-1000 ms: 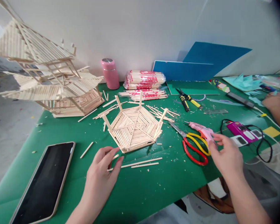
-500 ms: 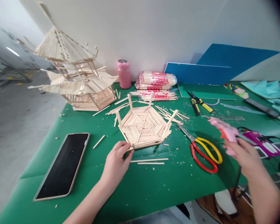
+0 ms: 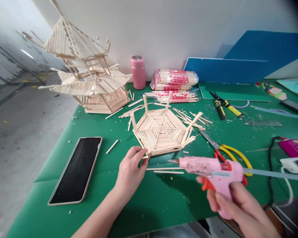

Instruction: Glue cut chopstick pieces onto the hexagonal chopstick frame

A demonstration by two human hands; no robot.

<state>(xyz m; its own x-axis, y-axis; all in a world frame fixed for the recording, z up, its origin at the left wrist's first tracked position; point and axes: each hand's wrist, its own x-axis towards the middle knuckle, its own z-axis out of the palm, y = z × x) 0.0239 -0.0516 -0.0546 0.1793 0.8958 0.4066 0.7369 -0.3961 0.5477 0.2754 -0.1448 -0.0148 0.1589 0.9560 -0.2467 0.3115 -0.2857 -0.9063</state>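
In front of me lies a hexagonal platform (image 3: 161, 130) built of thin wooden sticks, with short stick posts rising at several corners. My left hand (image 3: 131, 168) pinches a small wooden stick (image 3: 145, 157) against its near-left corner; the fingertips partly hide it. My right hand (image 3: 234, 205) grips a pink glue gun (image 3: 213, 168) by the handle, the nozzle pointing left toward the platform's near edge. A translucent glue stick (image 3: 275, 174) sticks out of its back. Two loose wooden sticks (image 3: 169, 172) lie just below the platform.
A stick-built pagoda (image 3: 94, 79) stands back left, a phone (image 3: 75, 170) nearer. Behind are a pink flask (image 3: 138, 72) and bagged sticks (image 3: 175, 79). To the right lie scissors (image 3: 228, 150), pliers (image 3: 225, 107) and a purple power strip (image 3: 294, 148). Blue boards (image 3: 228, 71) lean on the wall.
My right hand has brought the glue gun leftward and closer, from beyond the scissors to beside the platform's near edge. My left hand stays at the corner. The view has shifted slightly.
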